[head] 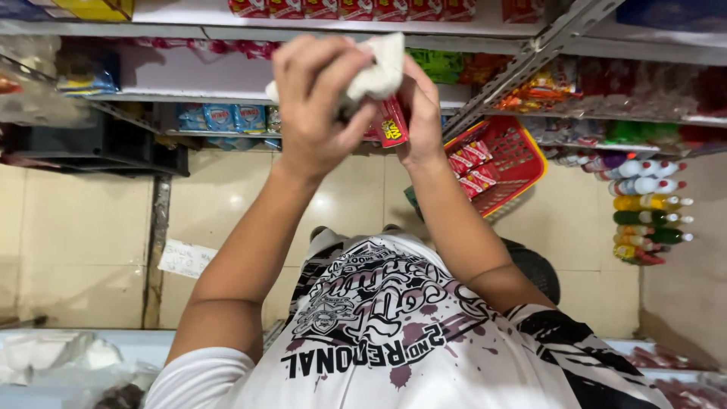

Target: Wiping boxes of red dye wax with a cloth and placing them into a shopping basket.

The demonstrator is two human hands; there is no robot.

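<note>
Both my hands are raised together in front of the shelves. My left hand (314, 106) is closed around a white cloth (382, 64), which bunches out above its fingers. The cloth presses against a small red packet (393, 125) that my right hand (422, 113) holds by its far side. Only the packet's lower end shows; the rest is hidden behind the cloth and my fingers. Below and to the right, a red plastic basket (522, 155) on the tiled floor holds several more red packets (471, 170).
Metal shelves (485, 98) with packaged goods run across the top. Several coloured bottles (644, 216) stand in rows at the right. A black crate (98, 148) sits at the left, and a paper slip (185, 259) lies on the floor. Plastic bags (60, 363) fill the bottom left.
</note>
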